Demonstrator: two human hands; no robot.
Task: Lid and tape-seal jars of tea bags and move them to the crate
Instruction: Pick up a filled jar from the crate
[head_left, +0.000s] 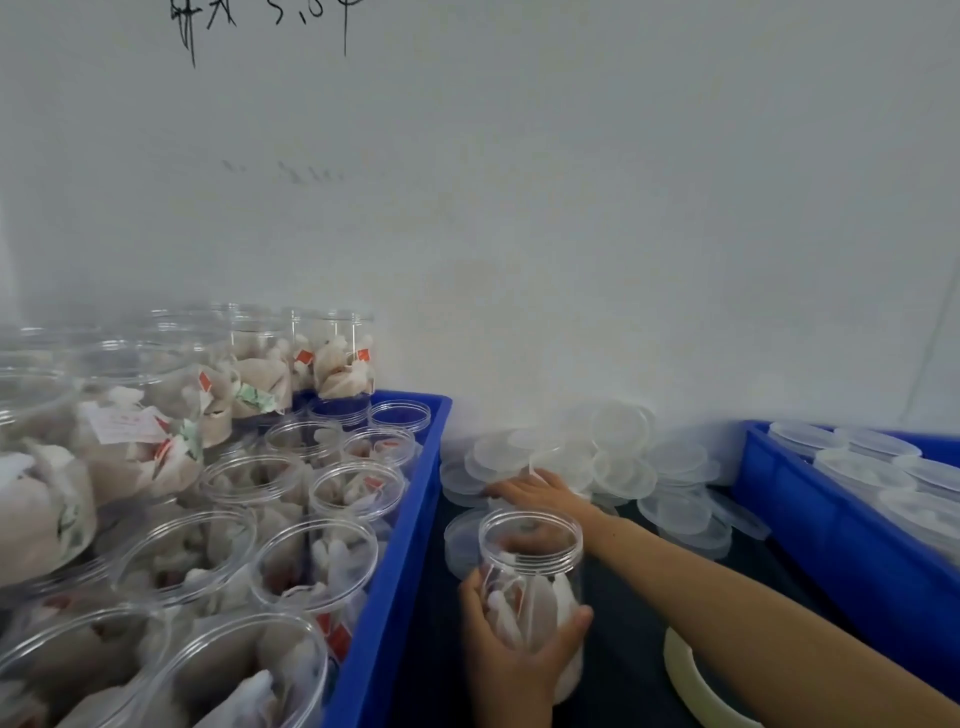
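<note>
Head view: the left hand (511, 642) wraps around an open jar (530, 582) of tea bags standing on the desk (623, 649). Just behind it, the right hand (535, 491) rests, fingers extended, on the lids (597, 457), between two crates (395, 561).

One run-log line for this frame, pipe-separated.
step: fetch lid | left hand: grips open jar | right hand: on lid pile | tape roll: untouched

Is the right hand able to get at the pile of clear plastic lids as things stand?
Probably yes: the right hand already lies on the near edge of the pile of clear plastic lids, with nothing between them. The left hand grips the clear open jar of tea bags.
</note>
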